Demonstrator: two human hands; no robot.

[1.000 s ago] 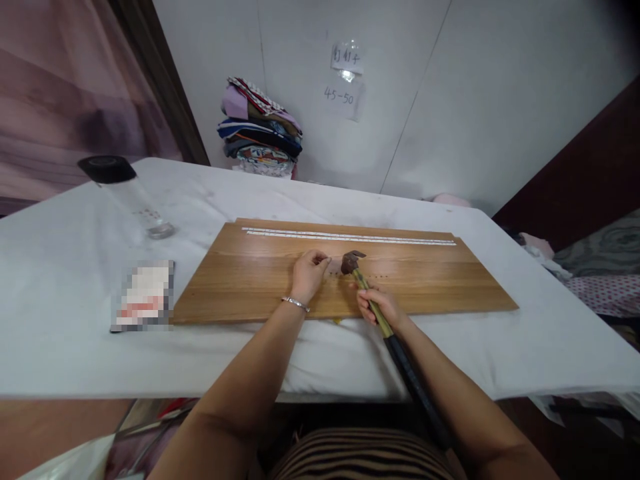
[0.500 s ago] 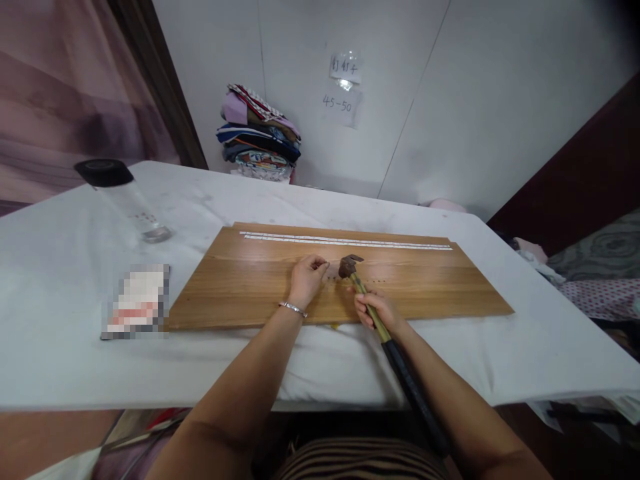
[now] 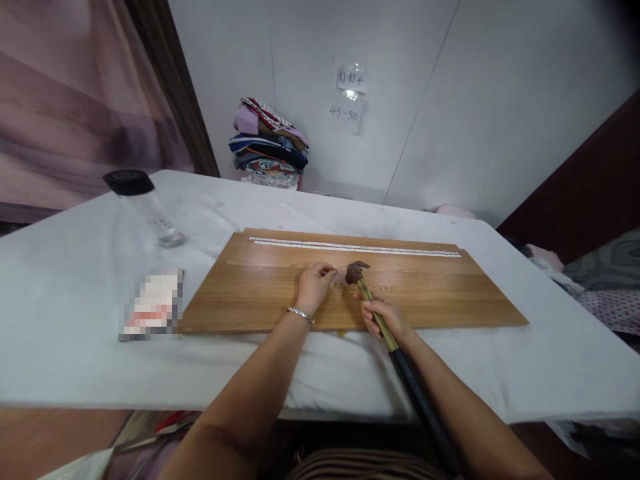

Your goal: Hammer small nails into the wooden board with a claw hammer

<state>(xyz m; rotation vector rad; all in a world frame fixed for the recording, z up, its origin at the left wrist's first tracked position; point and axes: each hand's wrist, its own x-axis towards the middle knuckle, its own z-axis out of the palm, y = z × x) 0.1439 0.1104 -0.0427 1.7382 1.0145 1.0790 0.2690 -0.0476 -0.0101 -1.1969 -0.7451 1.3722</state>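
Observation:
Thumb and forefinger of my left hand (image 3: 315, 283) pinch together over the wooden board (image 3: 260, 293), on what looks like a nail, too small to see clearly. My right hand (image 3: 385, 317) is closed around the upper handle of a claw hammer (image 3: 414, 390), whose long black grip runs back toward my body. Its rusty head is just right of my left fingertips, above the board. Small dark nails (image 3: 385, 288) form a row across the middle of the board, partly hidden by the hammer and my right hand.
Two white measuring strips (image 3: 350, 248) lie along the board's far edge. A clear bottle with a black lid (image 3: 131, 182) and a blurred flat item (image 3: 153, 303) are at the left on the white cloth (image 3: 210, 207). Folded clothes (image 3: 270, 150) are stacked by the wall.
The whole view has shifted slightly, so the board and both hands appear a little lower and further right. My left pinch and my right hold on the hammer look the same.

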